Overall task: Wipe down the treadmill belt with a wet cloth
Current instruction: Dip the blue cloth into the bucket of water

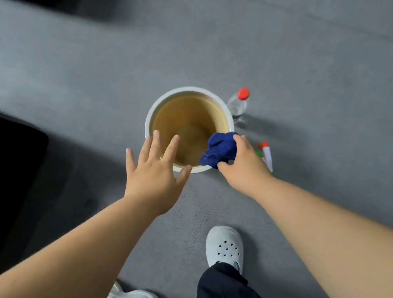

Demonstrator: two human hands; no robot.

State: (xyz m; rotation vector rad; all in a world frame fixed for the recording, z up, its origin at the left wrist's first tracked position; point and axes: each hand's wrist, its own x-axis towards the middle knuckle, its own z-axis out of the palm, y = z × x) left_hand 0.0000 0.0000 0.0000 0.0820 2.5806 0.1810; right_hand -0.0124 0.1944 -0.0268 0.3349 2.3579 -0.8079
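Our right hand (241,167) pinches the bunched blue cloth (218,149) over the bucket (181,90), at 4 o'clock on its rim. Our left hand (153,173) hovers spread, holding nothing, over the 8 o'clock rim. Balled up, the cloth shows no long axis. A dark slab (1,165) at 9 o'clock of the view is, we judge, the treadmill, so the cloth must travel left, and the empty left hand is nearer to it
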